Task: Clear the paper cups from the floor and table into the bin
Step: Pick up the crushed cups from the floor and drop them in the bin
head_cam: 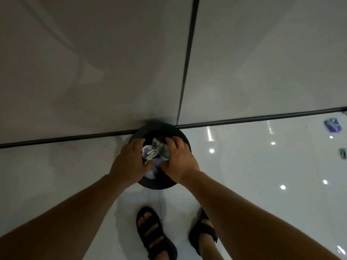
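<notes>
Gripping the crushed paper cups (152,153) with left hand (129,163) and right hand (179,160), fingers curled round them, right above the black bin (158,127). Only straight down to drop.

Nothing actually readable here, tbh. The crumpled paper cups (152,152) over the bin (157,185) have some blue-green print on them, but it's way too blurry to make out. Same deal with the blue and white piece (332,125) lying on the floor (244,166) far right.
</notes>
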Available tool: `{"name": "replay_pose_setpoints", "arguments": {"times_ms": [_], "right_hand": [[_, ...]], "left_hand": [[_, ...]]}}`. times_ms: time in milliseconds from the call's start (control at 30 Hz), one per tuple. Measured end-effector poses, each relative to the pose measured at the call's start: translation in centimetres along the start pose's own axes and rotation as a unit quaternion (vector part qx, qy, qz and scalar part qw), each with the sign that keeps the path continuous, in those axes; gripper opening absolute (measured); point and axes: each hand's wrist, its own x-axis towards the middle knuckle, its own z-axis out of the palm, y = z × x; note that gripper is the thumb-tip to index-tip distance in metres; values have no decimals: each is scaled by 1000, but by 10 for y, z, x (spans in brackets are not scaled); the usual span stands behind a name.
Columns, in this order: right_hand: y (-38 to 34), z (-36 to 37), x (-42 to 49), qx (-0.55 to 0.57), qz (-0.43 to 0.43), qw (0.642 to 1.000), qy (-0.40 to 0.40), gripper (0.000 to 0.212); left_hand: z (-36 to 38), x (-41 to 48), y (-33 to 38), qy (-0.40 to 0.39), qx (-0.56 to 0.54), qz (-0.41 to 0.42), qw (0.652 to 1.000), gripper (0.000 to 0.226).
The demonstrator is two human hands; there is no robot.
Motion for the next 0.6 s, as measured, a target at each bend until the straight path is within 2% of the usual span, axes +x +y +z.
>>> {"name": "replay_pose_setpoints", "arguments": {"times_ms": [133, 267, 433, 600], "right_hand": [[12, -4, -25, 4, 16, 1000, -19, 76], [11, -45, -56, 2, 35, 999, -14, 75], [-15, -127, -111, 6, 61, 998, 2, 79], [-51, -236, -195, -13, 71, 996, 60, 80]], "left_hand": [[-5, -23, -5, -35, 20, -19, 999, 67], [-41, -48, 16, -47, 33, -15, 998, 68], [-115, -84, 84, -49, 28, 35, 998, 69], [-204, -131, 181, -41, 63, 122, 990, 68]]}}
